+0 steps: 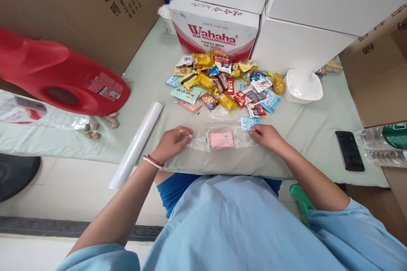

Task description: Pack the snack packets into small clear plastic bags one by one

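Observation:
A small pink packet (pixel 221 139) lies on a crinkled sheet of clear plastic film (pixel 201 141) at the front of the table. My left hand (pixel 171 143) pinches the film's left end between thumb and fingers. At the other side, my right hand (pixel 269 137) is closed on the right end of the same film. A small light-blue packet (pixel 248 123) rests just beyond my right fingertips. Behind the film is a pile of wrapped snacks (pixel 219 82) in yellow, red, blue and green packets.
A white roll (pixel 136 144) lies left of my left hand, overhanging the front edge. Farther left are a red jug (pixel 73 78) and several nuts (pixel 94 126). A white bowl (pixel 302 87), black phone (pixel 349 150) and plastic bottles (pixel 378 139) are on the right. Boxes (pixel 216 29) stand behind.

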`<action>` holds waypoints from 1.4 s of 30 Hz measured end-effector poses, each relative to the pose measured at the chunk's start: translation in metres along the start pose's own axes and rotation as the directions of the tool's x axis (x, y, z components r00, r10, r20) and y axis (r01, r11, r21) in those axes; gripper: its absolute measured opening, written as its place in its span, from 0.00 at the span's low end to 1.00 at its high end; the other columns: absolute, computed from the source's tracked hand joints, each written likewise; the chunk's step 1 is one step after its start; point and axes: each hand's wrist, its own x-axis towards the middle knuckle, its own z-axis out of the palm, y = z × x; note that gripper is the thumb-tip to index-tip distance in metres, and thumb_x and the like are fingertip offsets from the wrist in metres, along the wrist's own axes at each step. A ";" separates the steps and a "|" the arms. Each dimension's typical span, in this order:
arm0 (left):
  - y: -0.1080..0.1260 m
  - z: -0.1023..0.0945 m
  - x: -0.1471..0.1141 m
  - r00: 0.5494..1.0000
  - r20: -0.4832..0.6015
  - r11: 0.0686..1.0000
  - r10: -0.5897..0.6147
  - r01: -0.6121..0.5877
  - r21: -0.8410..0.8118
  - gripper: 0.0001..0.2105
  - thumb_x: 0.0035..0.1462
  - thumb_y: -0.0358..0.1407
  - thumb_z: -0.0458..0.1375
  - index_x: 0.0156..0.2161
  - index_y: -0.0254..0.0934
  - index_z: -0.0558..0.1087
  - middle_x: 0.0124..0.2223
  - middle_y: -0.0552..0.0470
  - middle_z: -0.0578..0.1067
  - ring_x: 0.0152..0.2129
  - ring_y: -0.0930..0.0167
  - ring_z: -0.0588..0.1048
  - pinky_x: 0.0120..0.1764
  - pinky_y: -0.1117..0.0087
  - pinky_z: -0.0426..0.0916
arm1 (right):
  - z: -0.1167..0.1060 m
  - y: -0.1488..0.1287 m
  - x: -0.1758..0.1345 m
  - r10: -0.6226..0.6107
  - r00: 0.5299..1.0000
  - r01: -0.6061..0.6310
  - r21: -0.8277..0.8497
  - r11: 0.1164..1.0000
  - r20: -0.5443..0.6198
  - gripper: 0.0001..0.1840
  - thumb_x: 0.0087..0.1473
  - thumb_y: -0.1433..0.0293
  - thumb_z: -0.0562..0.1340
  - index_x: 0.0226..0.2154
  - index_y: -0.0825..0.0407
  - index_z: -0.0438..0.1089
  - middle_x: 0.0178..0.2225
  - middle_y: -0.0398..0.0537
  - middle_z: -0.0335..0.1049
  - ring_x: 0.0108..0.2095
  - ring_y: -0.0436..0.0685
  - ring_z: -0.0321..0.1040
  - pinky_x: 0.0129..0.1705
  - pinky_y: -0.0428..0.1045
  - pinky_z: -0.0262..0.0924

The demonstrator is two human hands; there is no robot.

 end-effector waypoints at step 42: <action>0.066 0.104 -0.011 0.968 -0.174 0.843 0.183 -0.063 0.535 0.17 0.71 0.36 0.46 0.55 0.41 0.75 0.46 0.42 0.78 0.43 0.60 0.74 0.42 0.57 0.67 | 0.042 -0.081 0.023 -0.384 0.907 0.421 0.329 0.845 -0.173 0.24 0.71 0.71 0.47 0.65 0.52 0.61 0.53 0.54 0.77 0.53 0.57 0.74 0.56 0.55 0.68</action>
